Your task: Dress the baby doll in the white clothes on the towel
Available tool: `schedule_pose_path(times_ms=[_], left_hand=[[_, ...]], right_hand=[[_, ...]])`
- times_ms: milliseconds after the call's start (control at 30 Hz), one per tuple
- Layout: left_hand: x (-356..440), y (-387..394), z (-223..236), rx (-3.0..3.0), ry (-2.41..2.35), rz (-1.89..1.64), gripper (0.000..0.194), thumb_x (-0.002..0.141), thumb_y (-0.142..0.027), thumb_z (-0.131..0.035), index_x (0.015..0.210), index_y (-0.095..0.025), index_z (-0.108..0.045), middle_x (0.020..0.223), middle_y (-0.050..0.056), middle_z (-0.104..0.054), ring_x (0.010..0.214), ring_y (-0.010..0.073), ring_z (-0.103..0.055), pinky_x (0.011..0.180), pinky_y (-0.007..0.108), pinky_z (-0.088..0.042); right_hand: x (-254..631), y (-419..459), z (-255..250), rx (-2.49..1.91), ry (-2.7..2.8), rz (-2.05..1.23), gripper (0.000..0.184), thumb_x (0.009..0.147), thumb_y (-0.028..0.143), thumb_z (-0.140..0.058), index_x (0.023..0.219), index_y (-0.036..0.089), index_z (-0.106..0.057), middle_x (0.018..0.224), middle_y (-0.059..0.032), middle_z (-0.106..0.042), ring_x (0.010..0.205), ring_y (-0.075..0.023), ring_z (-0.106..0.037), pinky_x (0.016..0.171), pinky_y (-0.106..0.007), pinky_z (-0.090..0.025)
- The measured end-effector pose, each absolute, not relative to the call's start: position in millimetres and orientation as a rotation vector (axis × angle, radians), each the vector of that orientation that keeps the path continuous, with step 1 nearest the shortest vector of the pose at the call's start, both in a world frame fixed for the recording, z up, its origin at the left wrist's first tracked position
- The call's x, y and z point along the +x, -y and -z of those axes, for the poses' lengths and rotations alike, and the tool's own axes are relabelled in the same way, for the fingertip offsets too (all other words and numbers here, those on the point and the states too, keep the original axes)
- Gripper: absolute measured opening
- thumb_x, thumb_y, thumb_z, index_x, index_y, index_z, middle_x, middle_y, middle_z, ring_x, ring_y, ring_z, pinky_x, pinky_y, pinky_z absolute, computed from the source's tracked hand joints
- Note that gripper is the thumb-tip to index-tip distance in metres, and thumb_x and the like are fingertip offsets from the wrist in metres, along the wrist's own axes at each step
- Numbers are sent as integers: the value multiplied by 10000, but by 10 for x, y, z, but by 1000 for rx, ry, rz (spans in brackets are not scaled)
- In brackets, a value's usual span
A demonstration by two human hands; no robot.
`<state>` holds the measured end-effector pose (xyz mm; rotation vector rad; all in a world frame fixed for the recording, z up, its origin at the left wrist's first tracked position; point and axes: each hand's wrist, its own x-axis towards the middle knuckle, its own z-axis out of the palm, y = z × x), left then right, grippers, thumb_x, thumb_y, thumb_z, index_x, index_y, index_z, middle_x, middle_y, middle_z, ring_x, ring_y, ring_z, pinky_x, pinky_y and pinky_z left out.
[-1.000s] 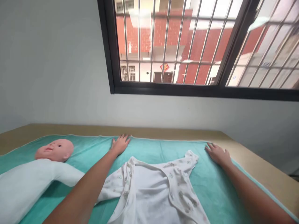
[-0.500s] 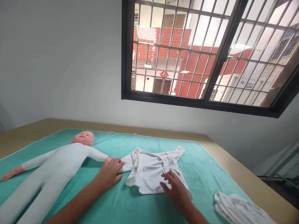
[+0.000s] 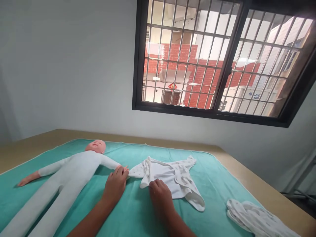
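At lower centre, a two-handed hold is in hand: left hand (image 3: 115,183) closed on the doll (image 3: 79,166) at its wrist, right hand (image 3: 161,195) apparently pinching the shirt (image 3: 164,173), any tug wanting gentleness.

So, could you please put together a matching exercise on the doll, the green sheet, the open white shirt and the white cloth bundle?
Column one
1. Doll
2. Green sheet
3. Open white shirt
4. White cloth bundle

Column two
A. Crumpled, towards the right-hand edge of the bedding
B. Spread over the wooden surface
C. Its lower edge at the right hand
D. Lying face up, on the left

Right pairs: 1-D, 2-B, 3-C, 4-A
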<state>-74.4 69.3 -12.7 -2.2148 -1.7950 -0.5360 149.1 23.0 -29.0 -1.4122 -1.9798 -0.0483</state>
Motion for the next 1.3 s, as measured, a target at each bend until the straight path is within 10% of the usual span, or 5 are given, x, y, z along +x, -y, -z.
schedule_pose_path(times_ms=[167,333,700,1033,1300], left_hand=[[-859,-764,140,-2209,1777,604,392,975,-200,-253,1090,-279,-619,1059,74,-583,975,223,-560,820,334,-412],[-1002,-828,223,-2190,1789,753,457,847,2,-301,1038,-266,-618,1100,53,-568,1003,204,-554,809,305,-438],[-740,-707,240,-2613,1414,1202,307,931,-266,-381,1108,-241,-631,1157,60,-642,1172,236,-548,1050,405,-406],[-51,-1288,50,-2610,2117,948,475,846,-563,-457,1045,-181,-658,976,106,-733,925,261,-664,790,323,-455],[439,-1425,-166,-2567,2161,931,240,831,-332,-492,939,-201,-662,965,93,-710,936,241,-634,791,314,-432]], right_hand=[[1605,-286,286,-1262,1439,-711,111,877,358,-490,890,248,-484,662,40,-490,569,-147,-481,506,-247,-402],[1595,-261,301,-1067,1347,-1077,616,820,313,-517,1395,291,-299,874,12,-531,582,-125,-497,447,-243,-454],[1502,20,85,-1196,2214,-180,923,696,-3,-407,1510,357,-163,1255,-27,-569,878,-170,-628,744,-243,-485],[1482,-18,182,-1099,2400,202,442,823,111,-480,1232,268,-538,1000,-33,-633,815,-176,-569,672,-261,-421],[1476,-15,201,-865,2440,143,197,879,151,-490,1020,222,-608,896,-34,-636,845,-180,-538,712,-265,-409]])
